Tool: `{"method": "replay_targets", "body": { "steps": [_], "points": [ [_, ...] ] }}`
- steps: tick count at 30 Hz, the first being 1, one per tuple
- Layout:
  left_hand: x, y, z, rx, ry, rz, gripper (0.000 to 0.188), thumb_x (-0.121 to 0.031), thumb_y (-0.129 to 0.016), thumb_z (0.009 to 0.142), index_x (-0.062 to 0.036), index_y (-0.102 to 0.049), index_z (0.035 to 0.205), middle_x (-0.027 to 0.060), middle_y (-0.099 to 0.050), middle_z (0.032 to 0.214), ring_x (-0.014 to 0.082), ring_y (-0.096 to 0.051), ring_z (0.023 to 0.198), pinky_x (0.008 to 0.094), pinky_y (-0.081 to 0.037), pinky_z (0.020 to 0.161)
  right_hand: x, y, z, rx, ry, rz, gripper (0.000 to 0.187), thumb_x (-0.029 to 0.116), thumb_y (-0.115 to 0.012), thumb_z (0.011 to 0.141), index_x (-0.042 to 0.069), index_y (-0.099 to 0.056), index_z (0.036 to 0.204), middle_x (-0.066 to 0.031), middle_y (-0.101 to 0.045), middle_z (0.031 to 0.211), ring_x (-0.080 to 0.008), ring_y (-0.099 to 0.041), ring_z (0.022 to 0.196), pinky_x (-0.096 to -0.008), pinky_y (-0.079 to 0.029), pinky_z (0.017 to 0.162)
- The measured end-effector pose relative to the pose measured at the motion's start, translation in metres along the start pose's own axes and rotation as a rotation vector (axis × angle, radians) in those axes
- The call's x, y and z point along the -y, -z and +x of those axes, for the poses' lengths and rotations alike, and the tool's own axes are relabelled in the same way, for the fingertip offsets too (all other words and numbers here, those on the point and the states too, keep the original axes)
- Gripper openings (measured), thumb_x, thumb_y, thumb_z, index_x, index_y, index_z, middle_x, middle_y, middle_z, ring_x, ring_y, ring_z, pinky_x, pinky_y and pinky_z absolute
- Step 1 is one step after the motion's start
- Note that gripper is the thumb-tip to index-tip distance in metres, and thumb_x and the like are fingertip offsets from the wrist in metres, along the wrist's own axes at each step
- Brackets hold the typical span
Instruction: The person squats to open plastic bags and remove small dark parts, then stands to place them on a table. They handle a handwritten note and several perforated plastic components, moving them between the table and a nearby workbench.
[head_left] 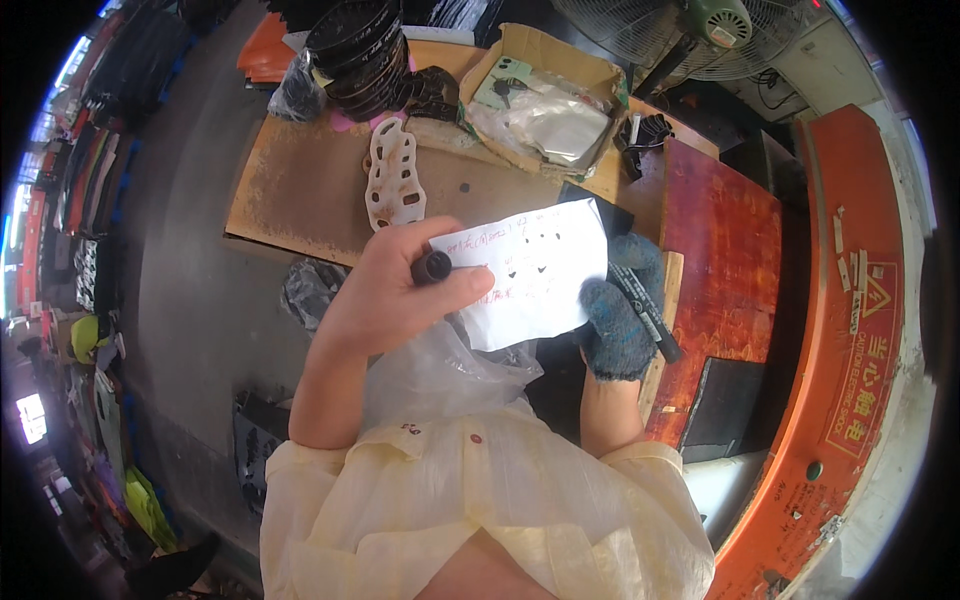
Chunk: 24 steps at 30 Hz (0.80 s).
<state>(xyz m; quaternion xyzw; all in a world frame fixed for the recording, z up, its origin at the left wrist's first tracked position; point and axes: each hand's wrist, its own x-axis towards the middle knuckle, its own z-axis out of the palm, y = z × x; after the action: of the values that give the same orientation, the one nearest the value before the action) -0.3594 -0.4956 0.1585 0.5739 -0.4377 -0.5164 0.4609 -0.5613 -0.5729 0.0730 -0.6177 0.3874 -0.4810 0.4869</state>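
Observation:
My bare left hand [375,300] pinches a white sheet of paper [550,305], thumb on top. The sheet has handwriting and dark marks on it and is held up in front of my chest. Against the same hand is a black round-ended piece [433,266] that looks like a marker cap. My right hand [612,335], in a blue-grey knitted glove, closes round a black marker pen [648,318] beside the sheet's right edge. Whether these gloved fingers also grip the paper is hidden. Below the sheet, clear plastic [430,375] lies close to my body.
Ahead stands a wooden table [290,190] with a white slotted strip [395,175], a stack of black ring-shaped pieces [355,55] and a cardboard box [530,45] of plastic bags. A reddish board [725,250] and an orange cabinet [850,330] are at right, a fan [720,25] behind.

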Motion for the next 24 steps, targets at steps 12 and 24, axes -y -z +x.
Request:
{"method": "replay_targets", "body": {
  "steps": [12,24],
  "points": [
    [-0.009,-0.018,-0.005,0.007,-0.035,-0.110,0.024,-0.016,-0.065,0.078,0.0020,-0.060,0.093,-0.0005,-0.061,0.078,0.0023,-0.052,0.070,0.0184,-0.041,0.061,0.012,0.009,-0.009,-0.111,-0.043,0.274,0.027,-0.005,-0.059,0.062,0.004,-0.050,0.086,-0.0010,-0.049,0.077,-0.0128,-0.052,0.067,-0.0229,-0.044,0.059],
    [-0.005,-0.014,0.001,0.033,-0.029,-0.046,0.024,-0.017,-0.066,0.078,0.0018,-0.060,0.091,-0.0006,-0.060,0.076,0.0023,-0.051,0.067,0.0181,-0.040,0.058,0.003,0.010,-0.006,-0.141,-0.006,0.304,0.029,-0.004,-0.061,0.066,0.004,-0.051,0.093,-0.0009,-0.050,0.079,-0.0119,-0.053,0.068,-0.0219,-0.044,0.060]
  ]
}}
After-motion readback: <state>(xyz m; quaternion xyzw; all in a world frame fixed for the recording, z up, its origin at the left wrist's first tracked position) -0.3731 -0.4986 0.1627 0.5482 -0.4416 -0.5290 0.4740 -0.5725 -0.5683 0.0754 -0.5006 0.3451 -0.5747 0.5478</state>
